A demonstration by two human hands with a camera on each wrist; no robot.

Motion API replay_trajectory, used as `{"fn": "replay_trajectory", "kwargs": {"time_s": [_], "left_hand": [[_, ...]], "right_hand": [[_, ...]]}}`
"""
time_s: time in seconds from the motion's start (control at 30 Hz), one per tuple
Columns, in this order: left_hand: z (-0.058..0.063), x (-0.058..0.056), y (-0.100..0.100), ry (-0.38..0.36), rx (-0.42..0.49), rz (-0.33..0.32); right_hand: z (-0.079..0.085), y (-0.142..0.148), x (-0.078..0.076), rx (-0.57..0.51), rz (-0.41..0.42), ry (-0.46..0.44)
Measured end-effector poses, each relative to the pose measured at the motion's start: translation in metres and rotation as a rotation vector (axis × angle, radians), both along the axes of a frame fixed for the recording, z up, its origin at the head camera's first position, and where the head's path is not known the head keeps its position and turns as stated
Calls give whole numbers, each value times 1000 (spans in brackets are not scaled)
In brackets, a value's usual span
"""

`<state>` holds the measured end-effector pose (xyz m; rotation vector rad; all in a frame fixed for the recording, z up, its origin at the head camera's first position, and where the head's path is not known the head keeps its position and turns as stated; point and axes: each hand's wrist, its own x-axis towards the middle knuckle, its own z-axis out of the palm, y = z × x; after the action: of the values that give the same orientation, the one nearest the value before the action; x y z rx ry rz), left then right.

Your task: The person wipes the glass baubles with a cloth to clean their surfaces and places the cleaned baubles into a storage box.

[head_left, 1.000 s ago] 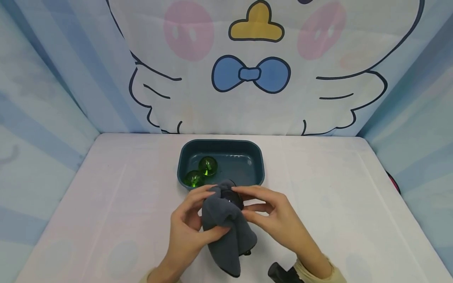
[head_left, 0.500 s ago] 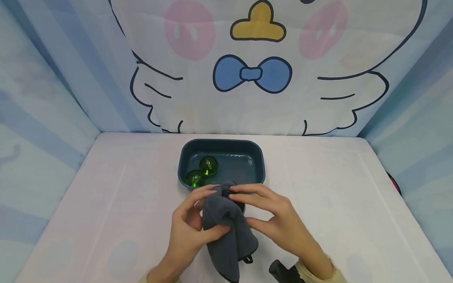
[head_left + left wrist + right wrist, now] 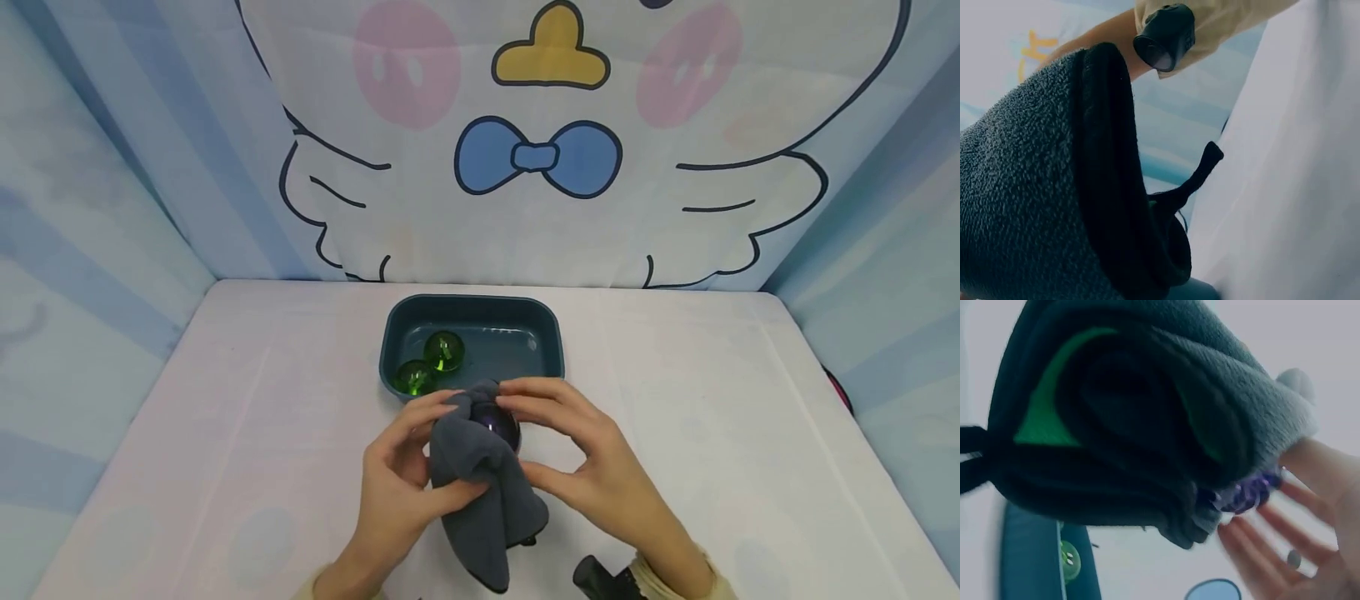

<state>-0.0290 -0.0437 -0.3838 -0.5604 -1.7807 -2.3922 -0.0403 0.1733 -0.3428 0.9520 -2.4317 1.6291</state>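
Note:
My left hand (image 3: 401, 487) grips a folded grey-blue cloth (image 3: 483, 483), thumb on its front and fingers behind. Tucked in the cloth's upper fold is a dark purple, shiny ball (image 3: 498, 422), partly covered. From the right, my right hand (image 3: 600, 454) holds the ball's bare side, with fingertips at its top and the thumb low beside the cloth. In the right wrist view, the ball (image 3: 1244, 494) looks glassy and faceted beneath the cloth (image 3: 1210, 381), whose folds show green inside. The left wrist view is mostly filled by the cloth's fuzzy face (image 3: 1029, 181) and dark edging with a loop.
Just beyond my hands stands a dark teal tray (image 3: 555, 350). Two green clear balls, one (image 3: 444, 351) behind the other (image 3: 415, 378), lie in its left part. A black wrist camera (image 3: 600, 579) sits at my right sleeve. A printed curtain backs the white table (image 3: 712, 400).
My right fingers slid over the ball's top, then lifted and spread a little, baring more of its purple surface. The left hand and cloth stay nearly in place.

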Motion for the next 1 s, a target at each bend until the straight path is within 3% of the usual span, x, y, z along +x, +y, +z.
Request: {"fn": "replay_trajectory", "kwargs": {"time_s": [0.17, 0.3, 0.37, 0.57, 0.7, 1.0], "left_hand": [[0, -1, 0, -22, 41, -33], [0, -1, 1, -21, 52, -59], [0, -1, 1, -7, 37, -65], [-1, -1, 0, 59, 18, -93], [-1, -1, 1, 39, 32, -84], [-1, -2, 0, 6, 52, -34]], "right_hand": [[-1, 1, -5, -19, 103, 209], [-2, 3, -6, -26, 103, 229], [-2, 4, -5, -38, 93, 181], [-4, 4, -4, -166, 41, -109], [-6, 1, -3, -157, -29, -170], [-4, 2, -4, -46, 27, 93]]}}
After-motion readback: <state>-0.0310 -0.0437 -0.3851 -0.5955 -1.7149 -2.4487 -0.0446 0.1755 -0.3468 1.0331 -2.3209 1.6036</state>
